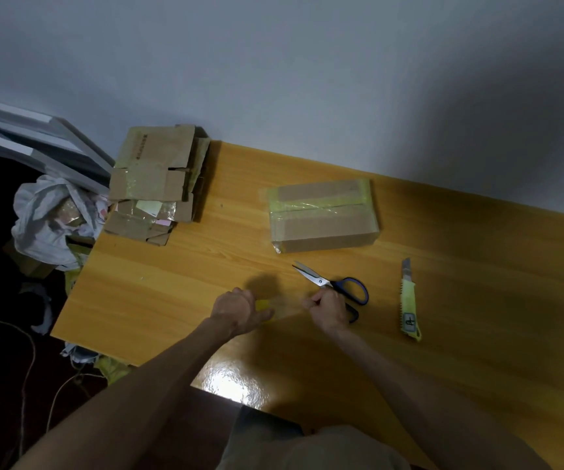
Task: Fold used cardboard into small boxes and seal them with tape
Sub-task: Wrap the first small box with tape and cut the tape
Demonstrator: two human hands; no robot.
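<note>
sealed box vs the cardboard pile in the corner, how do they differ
The sealed box is folded into a closed block with tape along its top seam; the cardboard pile is flattened pieces, stacked unevenly. The box stands alone mid-table; the pile sits at the far left corner of the table. Both are brown cardboard bearing yellowish tape.

One box [323,215], one scissors [333,284], one knife [409,300], one cardboard stack [155,181]
</note>
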